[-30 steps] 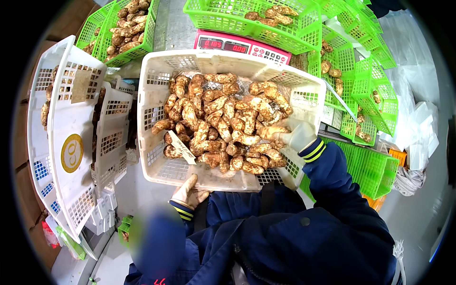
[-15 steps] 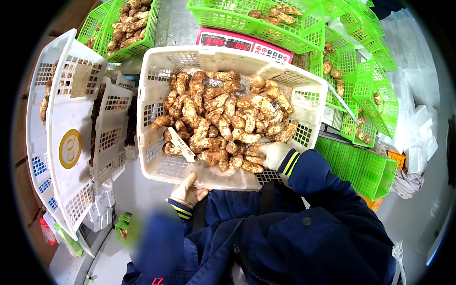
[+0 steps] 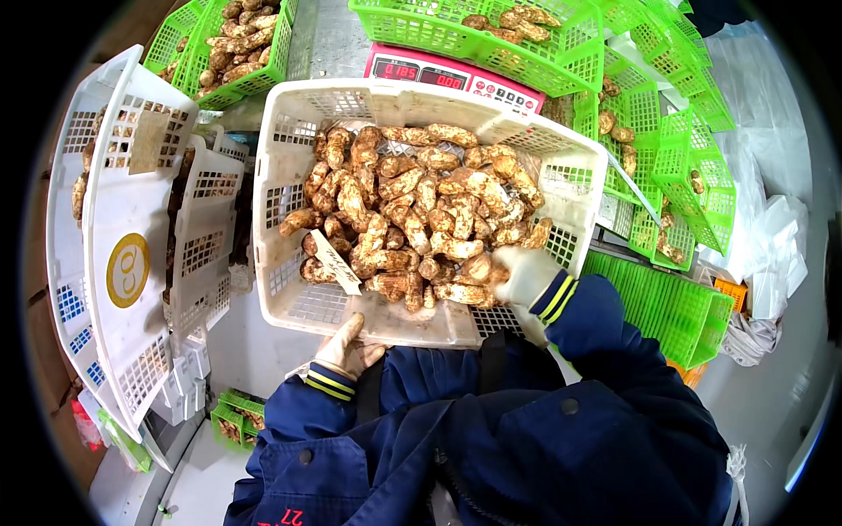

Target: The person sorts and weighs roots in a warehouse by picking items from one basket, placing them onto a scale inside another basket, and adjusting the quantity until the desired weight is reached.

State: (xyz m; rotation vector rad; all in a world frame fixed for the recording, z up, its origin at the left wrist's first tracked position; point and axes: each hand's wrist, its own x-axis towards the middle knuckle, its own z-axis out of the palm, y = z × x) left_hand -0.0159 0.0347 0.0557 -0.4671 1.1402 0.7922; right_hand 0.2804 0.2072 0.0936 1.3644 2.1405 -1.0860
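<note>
A shallow off-white plastic basket (image 3: 421, 331) rests tilted against my front, holding a heap of brown, dirt-streaked matsutake mushrooms (image 3: 405, 210). In a pale glove, my left hand (image 3: 342, 346) grips the near rim, thumb up against the wall and fingers curled under it. My right hand (image 3: 526, 276), also gloved and blurred by motion, is at the near right corner of the heap. Its fingertips close on a round-capped mushroom (image 3: 478, 268). A small paper slip (image 3: 335, 263) lies on the mushrooms at the left.
Behind the basket stands a pink digital scale (image 3: 456, 74) under a green basket (image 3: 491, 39) with a few mushrooms. More green baskets (image 3: 693, 171) line the right, above a nested green stack (image 3: 653, 302). White crates (image 3: 132, 263) stand on edge at the left.
My right hand has shifted slightly right and up, and a round-capped mushroom now shows at its fingertips. The left hand keeps its grip on the rim; its sleeve has moved a little.
</note>
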